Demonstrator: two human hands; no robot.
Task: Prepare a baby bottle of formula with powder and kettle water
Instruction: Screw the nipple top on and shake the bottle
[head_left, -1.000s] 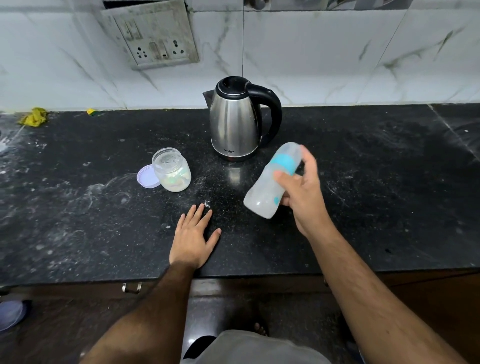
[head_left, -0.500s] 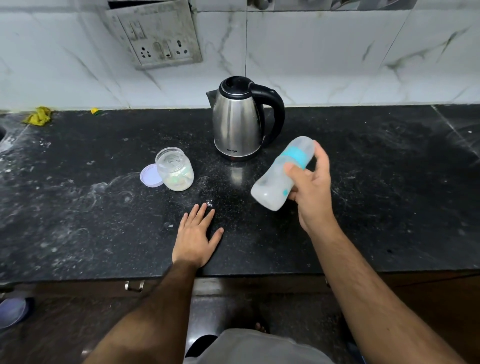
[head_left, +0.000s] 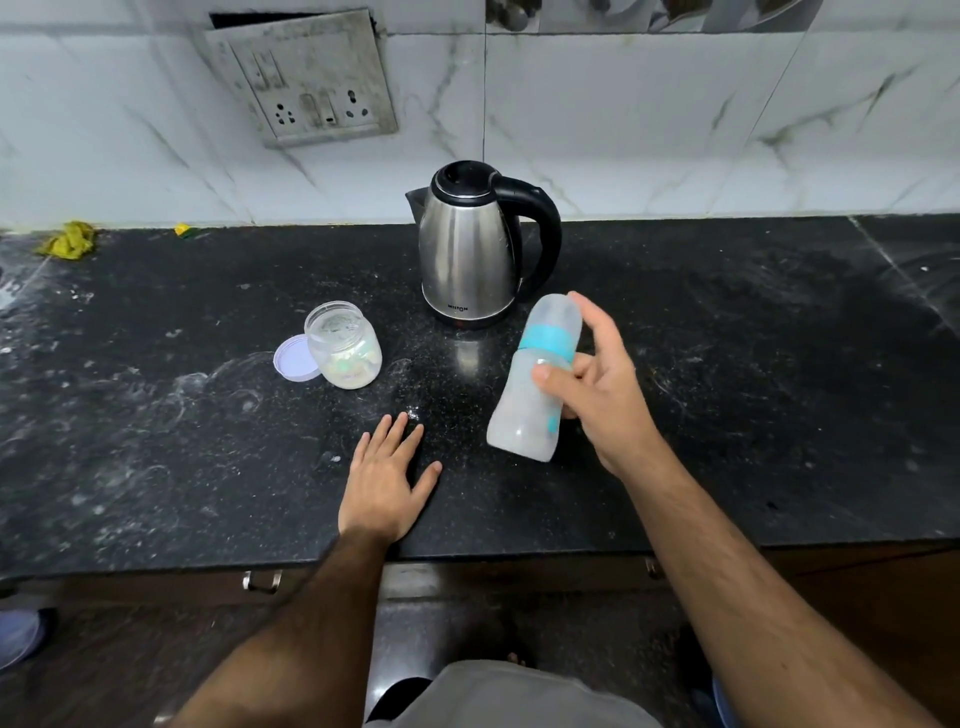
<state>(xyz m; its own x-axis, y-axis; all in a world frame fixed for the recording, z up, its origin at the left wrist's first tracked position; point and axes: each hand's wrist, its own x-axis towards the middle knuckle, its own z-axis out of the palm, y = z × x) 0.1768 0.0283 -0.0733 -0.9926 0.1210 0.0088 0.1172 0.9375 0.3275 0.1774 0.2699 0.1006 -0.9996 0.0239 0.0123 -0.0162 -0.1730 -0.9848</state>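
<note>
The right hand (head_left: 597, 387) grips a baby bottle (head_left: 535, 379) above the black stone counter (head_left: 753, 389), thumb across the near side of the body and fingers curled behind it. The bottle is tilted, its capped top pointing far and slightly right, its base near and left. It has a cloudy translucent body, a teal collar ring (head_left: 549, 338) and a clear cap over the top; a pale film clouds the inside, and how much liquid it holds cannot be told. The bottle is off the counter surface, just near and right of the kettle.

The left hand (head_left: 387, 480) lies flat, palm down, on the counter near its front edge, fingers straight and slightly spread, holding nothing. A small patch of spilled white powder (head_left: 413, 414) sits just beyond its fingertips.

The stainless steel electric kettle (head_left: 470, 260) stands upright toward the far side of the counter, lid shut, black handle to the right, spout to the left. Left of it and nearer is an open clear jar (head_left: 343, 353) with whitish powder in its bottom, and its lilac lid (head_left: 295, 359) lies flat touching the jar's left side.

The counter is smeared with pale streaks and dust. Behind it rises a white marble-patterned tile wall with a grimy socket-and-switch plate (head_left: 306, 78). At the far left of the counter lies a crumpled yellow scrap (head_left: 68, 240), and a smaller yellow bit (head_left: 182, 229) lies to its right. Below the counter edge a metal drawer handle (head_left: 261, 581) shows.
</note>
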